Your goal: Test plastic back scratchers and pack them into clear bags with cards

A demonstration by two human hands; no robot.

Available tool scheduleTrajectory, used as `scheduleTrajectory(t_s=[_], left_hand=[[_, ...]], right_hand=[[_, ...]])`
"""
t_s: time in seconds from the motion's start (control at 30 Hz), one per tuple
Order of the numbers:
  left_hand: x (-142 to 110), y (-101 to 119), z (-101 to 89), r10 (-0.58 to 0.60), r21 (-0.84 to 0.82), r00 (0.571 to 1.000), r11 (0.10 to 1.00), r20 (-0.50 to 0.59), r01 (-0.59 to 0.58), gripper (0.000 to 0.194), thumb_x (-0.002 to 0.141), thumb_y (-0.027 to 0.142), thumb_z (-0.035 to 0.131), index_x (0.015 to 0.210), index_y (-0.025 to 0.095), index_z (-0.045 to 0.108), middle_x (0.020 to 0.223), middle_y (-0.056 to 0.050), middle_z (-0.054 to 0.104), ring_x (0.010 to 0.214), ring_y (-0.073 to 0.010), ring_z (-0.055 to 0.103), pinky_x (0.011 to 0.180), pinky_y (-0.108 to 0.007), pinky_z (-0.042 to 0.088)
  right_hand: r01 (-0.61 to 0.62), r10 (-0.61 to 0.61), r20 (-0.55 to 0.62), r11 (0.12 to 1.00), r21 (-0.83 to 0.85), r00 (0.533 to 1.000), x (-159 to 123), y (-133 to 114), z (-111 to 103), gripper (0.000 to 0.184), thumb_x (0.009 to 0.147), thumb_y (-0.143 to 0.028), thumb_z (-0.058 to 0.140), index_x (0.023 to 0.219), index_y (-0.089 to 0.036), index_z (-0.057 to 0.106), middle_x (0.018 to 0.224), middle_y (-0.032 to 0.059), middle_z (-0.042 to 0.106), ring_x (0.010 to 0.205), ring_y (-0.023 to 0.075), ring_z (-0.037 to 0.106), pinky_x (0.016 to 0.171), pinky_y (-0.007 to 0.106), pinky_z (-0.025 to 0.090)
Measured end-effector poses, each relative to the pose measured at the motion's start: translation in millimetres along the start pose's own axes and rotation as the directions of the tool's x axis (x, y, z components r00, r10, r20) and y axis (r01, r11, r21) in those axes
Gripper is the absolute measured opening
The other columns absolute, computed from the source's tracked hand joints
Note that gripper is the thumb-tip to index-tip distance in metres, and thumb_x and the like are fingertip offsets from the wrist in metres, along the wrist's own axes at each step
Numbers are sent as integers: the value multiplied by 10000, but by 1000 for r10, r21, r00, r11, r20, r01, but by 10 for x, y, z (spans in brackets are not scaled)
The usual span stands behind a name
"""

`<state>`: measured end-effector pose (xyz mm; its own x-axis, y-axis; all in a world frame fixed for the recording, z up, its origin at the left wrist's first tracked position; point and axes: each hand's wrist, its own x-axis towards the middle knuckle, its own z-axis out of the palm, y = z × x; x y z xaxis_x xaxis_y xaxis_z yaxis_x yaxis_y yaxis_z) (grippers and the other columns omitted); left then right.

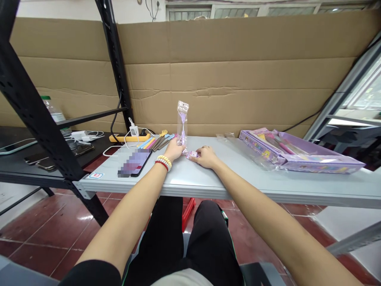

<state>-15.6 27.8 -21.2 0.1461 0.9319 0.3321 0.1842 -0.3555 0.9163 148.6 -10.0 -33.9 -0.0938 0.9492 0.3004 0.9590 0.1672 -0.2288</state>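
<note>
Label on the desk's (256, 179) left front corner: red and blue print, too small to read. Purple tray (324, 163), right: printed sides, also unreadable. Purple fork (183, 124) in a clear sleeve (180, 133) above the desk, near its back edge, long axis nearly upright, tines up. My left grip (174, 151) is closed on the sleeve's lower part. My right grip (207, 157) touches a small printed piece (193, 154) just beside; cannot tell how tightly closed. Phone (135, 162) lies left.

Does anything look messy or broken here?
I can't see anything spilled or broken. The cardboard behind the table has wrinkly creases, though, and crumpled clear plastic sticks out beside the purple box.
</note>
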Motion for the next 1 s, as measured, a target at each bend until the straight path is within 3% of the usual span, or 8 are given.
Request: scheduleTrajectory(t_s=[0.1,0.2,0.33,0.43,0.5,0.7,0.83,1.0], left_hand=[[14,-16,6,-2,-8,1000,1000,10,2,205,633,105,637,819,159,569,716,-12,589,659,-132,552,702,-268,466],[10,-14,2,28,57,999,998,21,-30,233,663,114,615,891,152,583,738,-20,604,649,-130,554,691,-267,463],[-46,48,-20,114,200,989,971,99,-132,314,691,127,589,1003,144,623,782,-41,640,655,-148,571,680,-271,459],[-102,93,-34,191,315,971,921,143,-227,368,681,129,607,1044,163,663,817,-56,670,691,-174,589,722,-285,458],[-125,97,-40,230,375,960,885,160,-275,366,678,135,618,1034,180,690,834,-70,688,731,-197,602,769,-300,455],[-119,51,-48,274,489,934,797,229,-354,371,725,166,578,1075,205,696,934,-93,717,855,-239,632,822,-312,453],[-133,72,-57,268,583,911,703,314,-408,405,764,154,518,1136,219,664,1044,-60,704,948,-215,630,857,-294,452],[-165,112,-69,264,615,895,654,359,-440,414,777,144,508,1158,222,651,1066,-47,699,970,-198,633,865,-283,464]], right_hand=[[41,-34,-81,995,94,996,12,27,-11,480,676,-522,661,972,-145,669,998,156,623,986,289,521,847,359,372],[37,6,-114,927,372,993,22,54,-48,315,651,-415,678,818,-153,626,782,81,644,768,205,574,725,312,419],[50,163,-178,585,809,970,33,128,-174,382,638,-518,632,767,-191,482,668,17,594,615,148,568,570,274,453],[131,315,-275,410,903,909,37,249,-332,442,665,-561,583,872,-221,389,764,5,597,596,138,586,518,274,476],[170,361,-355,453,875,862,37,358,-451,413,686,-514,577,894,-227,364,809,8,597,559,130,578,497,273,471],[129,246,-698,890,438,672,16,652,-566,150,737,-330,534,780,-194,488,686,18,573,558,126,504,606,282,428],[118,157,-788,953,278,595,22,726,-407,150,731,-308,529,640,-207,466,636,16,535,598,150,497,633,300,425],[177,76,-869,967,184,489,36,796,-333,165,719,-289,560,609,-207,467,957,109,571,904,211,568,731,340,464]])
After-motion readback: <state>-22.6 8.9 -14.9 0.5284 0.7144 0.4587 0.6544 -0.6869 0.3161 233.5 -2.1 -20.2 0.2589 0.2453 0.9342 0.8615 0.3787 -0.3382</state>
